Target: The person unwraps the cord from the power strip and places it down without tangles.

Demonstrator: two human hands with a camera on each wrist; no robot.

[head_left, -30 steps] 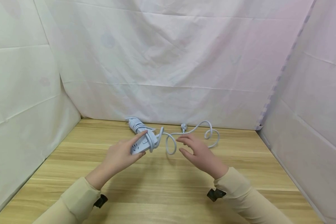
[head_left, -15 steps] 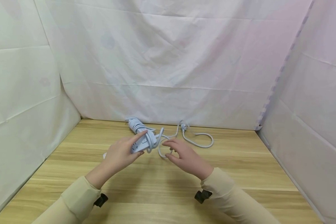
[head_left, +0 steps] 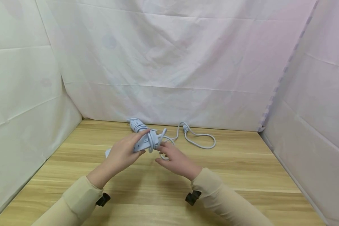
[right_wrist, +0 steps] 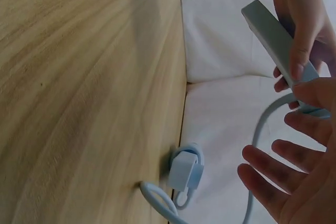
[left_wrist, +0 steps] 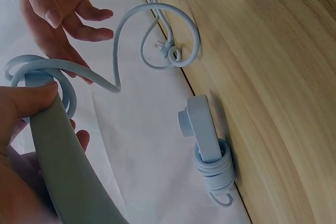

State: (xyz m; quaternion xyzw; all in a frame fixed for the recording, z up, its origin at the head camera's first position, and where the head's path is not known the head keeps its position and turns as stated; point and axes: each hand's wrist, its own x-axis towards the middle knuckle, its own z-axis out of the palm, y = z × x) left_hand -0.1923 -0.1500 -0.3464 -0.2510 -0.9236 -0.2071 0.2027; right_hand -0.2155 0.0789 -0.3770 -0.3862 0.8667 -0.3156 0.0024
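Note:
My left hand (head_left: 120, 155) grips a white power strip (head_left: 143, 144), which is raised off the table and tilted. Its pale cord (head_left: 200, 146) is looped around the strip's far end, then trails over the table to a plug (head_left: 185, 128) near the back. Close by the wrapped end is my right hand (head_left: 176, 158), its fingertips overlapping a cord loop in the head view. The right wrist view shows the right hand's fingers (right_wrist: 273, 169) spread and relaxed, with the cord passing behind them. In the left wrist view the strip's plain underside (left_wrist: 68, 156) faces the camera.
A second white socket block (left_wrist: 203, 129) with its own tightly coiled cord (left_wrist: 215, 177) lies at the table's back edge, beyond the left hand. White cloth (head_left: 169, 62) hangs behind and at both sides of the wooden table (head_left: 158, 191).
My right hand has moved left, from beside the trailing cord to the strip's wrapped end. The trailing cord has shifted left into a different curve. The left hand keeps its hold, tilting the strip slightly.

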